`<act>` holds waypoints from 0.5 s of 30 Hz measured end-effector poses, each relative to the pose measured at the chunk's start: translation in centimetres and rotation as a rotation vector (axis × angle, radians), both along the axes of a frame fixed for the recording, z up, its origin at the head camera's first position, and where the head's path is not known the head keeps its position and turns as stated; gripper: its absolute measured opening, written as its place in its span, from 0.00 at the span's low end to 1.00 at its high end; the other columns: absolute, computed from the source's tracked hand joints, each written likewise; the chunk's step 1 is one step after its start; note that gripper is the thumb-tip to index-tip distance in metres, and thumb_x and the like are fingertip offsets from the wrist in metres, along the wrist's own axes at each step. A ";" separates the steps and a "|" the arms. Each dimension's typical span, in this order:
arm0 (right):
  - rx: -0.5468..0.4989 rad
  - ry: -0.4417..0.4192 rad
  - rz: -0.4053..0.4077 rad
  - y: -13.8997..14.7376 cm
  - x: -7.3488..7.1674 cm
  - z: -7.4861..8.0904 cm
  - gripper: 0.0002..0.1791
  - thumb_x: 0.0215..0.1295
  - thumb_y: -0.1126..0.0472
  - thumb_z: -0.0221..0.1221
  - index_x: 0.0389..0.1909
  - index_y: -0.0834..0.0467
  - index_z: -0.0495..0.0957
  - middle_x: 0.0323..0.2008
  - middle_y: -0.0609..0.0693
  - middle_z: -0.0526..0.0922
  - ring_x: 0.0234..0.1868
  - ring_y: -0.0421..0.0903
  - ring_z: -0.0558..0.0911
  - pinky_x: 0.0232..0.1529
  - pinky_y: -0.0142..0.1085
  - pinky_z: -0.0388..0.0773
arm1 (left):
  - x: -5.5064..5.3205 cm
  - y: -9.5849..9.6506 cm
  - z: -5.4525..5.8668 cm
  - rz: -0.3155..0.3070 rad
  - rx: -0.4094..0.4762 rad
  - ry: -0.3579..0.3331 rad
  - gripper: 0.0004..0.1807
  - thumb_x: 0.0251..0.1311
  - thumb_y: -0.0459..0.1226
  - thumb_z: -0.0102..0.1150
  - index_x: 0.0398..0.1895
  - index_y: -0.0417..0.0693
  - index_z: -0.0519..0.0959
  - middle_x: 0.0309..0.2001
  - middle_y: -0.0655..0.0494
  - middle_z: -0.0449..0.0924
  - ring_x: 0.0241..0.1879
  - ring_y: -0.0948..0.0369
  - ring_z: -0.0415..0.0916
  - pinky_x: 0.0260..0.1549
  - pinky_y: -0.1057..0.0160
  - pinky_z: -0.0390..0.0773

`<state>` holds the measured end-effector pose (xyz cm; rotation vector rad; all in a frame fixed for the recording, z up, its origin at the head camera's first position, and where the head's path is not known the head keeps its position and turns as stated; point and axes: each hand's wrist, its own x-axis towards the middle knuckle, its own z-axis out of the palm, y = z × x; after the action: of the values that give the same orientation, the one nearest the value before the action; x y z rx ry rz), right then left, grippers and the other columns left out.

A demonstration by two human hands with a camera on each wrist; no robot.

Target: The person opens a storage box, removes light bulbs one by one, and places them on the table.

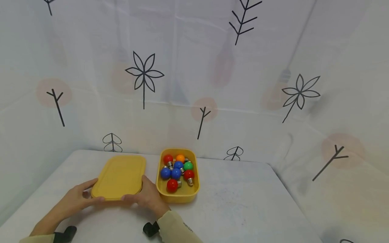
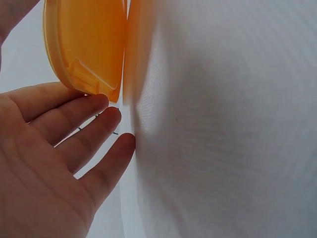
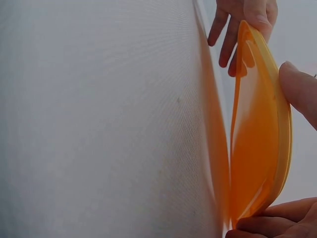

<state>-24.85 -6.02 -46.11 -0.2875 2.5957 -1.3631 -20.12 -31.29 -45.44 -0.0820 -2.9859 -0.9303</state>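
A yellow rectangular lid [image 1: 120, 177] with rounded corners lies between both hands at the left of the table. My left hand [image 1: 76, 199] grips its left side, thumb at the near left corner and fingers along the edge. At the opposite side my right hand [image 1: 148, 195] holds it, thumb on the near edge. Both wrist views show the lid's underside [image 3: 257, 134], with its near edge raised off the table. Just right of my right hand stands a yellow box [image 1: 182, 199], holding several coloured bulbs [image 1: 176, 173] in red, blue, green and orange with metal screw bases.
The white-covered table [image 1: 243, 202] carries the lid and the box. Behind it hangs a pale cloth [image 1: 182, 67] printed with black plant drawings and faint pink spots. The box's left wall is close to my right hand.
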 end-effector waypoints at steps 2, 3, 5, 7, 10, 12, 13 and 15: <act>-0.001 -0.006 0.005 0.0 0.0 0.0 0.48 0.35 0.39 0.76 0.60 0.50 0.68 0.48 0.40 0.76 0.43 0.40 0.73 0.57 0.41 0.73 | 0.0 0.0 0.0 0.005 -0.004 -0.004 0.55 0.49 0.60 0.66 0.67 0.28 0.60 0.63 0.25 0.61 0.53 0.34 0.69 0.45 0.41 0.78; -0.001 -0.010 0.008 0.1 0.0 0.1 0.48 0.35 0.39 0.76 0.60 0.49 0.68 0.47 0.40 0.76 0.42 0.40 0.73 0.57 0.41 0.74 | -0.1 0.0 0.0 0.009 -0.006 -0.008 0.55 0.48 0.60 0.66 0.67 0.28 0.59 0.63 0.26 0.61 0.54 0.33 0.69 0.46 0.41 0.77; -0.001 -0.018 0.012 0.1 0.0 0.1 0.47 0.35 0.39 0.76 0.59 0.49 0.68 0.45 0.40 0.76 0.41 0.40 0.72 0.55 0.41 0.74 | -0.2 0.1 0.0 0.017 -0.009 -0.015 0.56 0.48 0.61 0.66 0.67 0.28 0.59 0.64 0.26 0.60 0.54 0.33 0.68 0.46 0.41 0.77; 0.005 -0.024 0.013 0.1 0.1 0.2 0.47 0.35 0.40 0.76 0.60 0.49 0.68 0.46 0.40 0.76 0.41 0.41 0.72 0.55 0.41 0.75 | -0.2 0.1 -0.1 0.022 -0.009 -0.021 0.56 0.47 0.61 0.66 0.67 0.28 0.59 0.64 0.26 0.60 0.55 0.33 0.67 0.46 0.40 0.77; 0.014 -0.030 0.016 0.0 0.0 0.1 0.49 0.35 0.40 0.76 0.62 0.50 0.67 0.49 0.41 0.76 0.43 0.41 0.73 0.57 0.42 0.74 | -0.2 0.1 -0.1 0.025 -0.006 -0.024 0.56 0.47 0.61 0.66 0.67 0.28 0.58 0.64 0.26 0.59 0.55 0.33 0.67 0.47 0.40 0.76; 0.016 -0.034 0.019 0.0 0.0 0.1 0.50 0.36 0.40 0.76 0.63 0.50 0.66 0.52 0.42 0.76 0.45 0.41 0.73 0.59 0.42 0.72 | -0.1 0.1 -0.1 0.022 -0.004 -0.017 0.56 0.47 0.61 0.66 0.67 0.27 0.59 0.64 0.25 0.60 0.55 0.32 0.67 0.47 0.40 0.76; 0.015 -0.037 0.021 0.0 -0.1 0.1 0.51 0.36 0.40 0.76 0.63 0.50 0.66 0.53 0.42 0.75 0.46 0.41 0.73 0.60 0.43 0.72 | -0.1 0.1 -0.1 0.018 -0.004 -0.012 0.56 0.47 0.61 0.66 0.67 0.27 0.59 0.63 0.25 0.60 0.55 0.32 0.67 0.47 0.40 0.76; 0.014 -0.040 0.026 0.0 -0.1 0.1 0.51 0.36 0.40 0.76 0.64 0.50 0.65 0.55 0.42 0.75 0.48 0.41 0.73 0.61 0.43 0.71 | 0.0 0.1 -0.1 0.012 -0.006 -0.001 0.56 0.47 0.61 0.67 0.67 0.27 0.59 0.63 0.25 0.60 0.55 0.32 0.67 0.47 0.39 0.75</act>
<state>-24.94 -6.00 -46.04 -0.2876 2.5592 -1.3274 -20.17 -31.20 -45.54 -0.0636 -2.9864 -0.9209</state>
